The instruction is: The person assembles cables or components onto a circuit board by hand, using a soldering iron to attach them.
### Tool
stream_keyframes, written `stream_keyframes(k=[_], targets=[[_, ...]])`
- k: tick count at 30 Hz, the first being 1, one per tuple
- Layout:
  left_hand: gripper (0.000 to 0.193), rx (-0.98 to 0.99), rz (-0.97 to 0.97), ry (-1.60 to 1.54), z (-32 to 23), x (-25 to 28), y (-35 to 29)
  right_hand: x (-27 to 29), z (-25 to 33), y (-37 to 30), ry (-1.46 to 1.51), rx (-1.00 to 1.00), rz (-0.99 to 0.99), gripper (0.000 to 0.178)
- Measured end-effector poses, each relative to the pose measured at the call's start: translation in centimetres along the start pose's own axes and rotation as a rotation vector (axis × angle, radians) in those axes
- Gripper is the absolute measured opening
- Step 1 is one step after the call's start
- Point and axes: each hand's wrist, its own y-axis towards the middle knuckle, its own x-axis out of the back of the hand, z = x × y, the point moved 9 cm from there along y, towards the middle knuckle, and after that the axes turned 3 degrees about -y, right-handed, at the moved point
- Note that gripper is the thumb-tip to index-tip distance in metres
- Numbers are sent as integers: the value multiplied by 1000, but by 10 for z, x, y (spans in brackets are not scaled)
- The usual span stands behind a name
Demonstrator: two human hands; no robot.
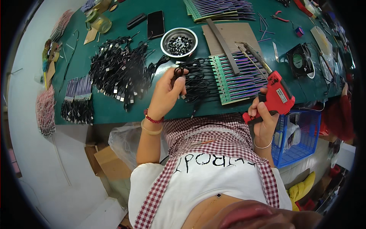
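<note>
My left hand (169, 88) is closed on a coiled black cable (178, 71) at the left end of a row of black cables (198, 80). Those cables run to a green circuit board panel (219, 82), from which dark purple wires fan out to the right. In my right hand (264, 117) is a red soldering gun (279, 93), held by its handle. Its long thin tip and solder feed tube slant up and left over the panel. A grey metal bar (224, 47) lies across the panel and a cardboard sheet (246, 32).
A steel bowl (162, 38) of small black and silver parts stands beyond my left hand. Left of it are a heap of black USB cables (118, 70) and a phone (155, 24). A small fan (299, 60) is at the right. A blue basket (297, 150) stands below the table edge.
</note>
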Motion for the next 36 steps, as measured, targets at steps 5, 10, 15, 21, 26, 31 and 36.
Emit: stream_keyframes(k=[5, 10, 15, 21, 26, 31, 36], targets=[[12, 34, 225, 103, 11, -37, -7, -6, -8, 2, -43, -92, 18, 41], [13, 204, 446, -137, 26, -108, -40, -21, -20, -9, -32, -124, 87, 45], [15, -154, 396, 265, 2, -112, -41, -15, -20, -18, -267, -97, 78, 32], [11, -289, 288, 321, -12, -113, -40, -11, -26, -16, -297, -145, 50, 11], [12, -469, 278, 430, -30, -128, -38, 0, -18, -13, -496, -38, 101, 15], [8, -445, 356, 428, -24, -140, -36, 19, -29, -5, -497, -158, 111, 24], [11, -414, 408, 473, -26, -139, -44, 13, -41, -9, -463, -78, 221, 47]])
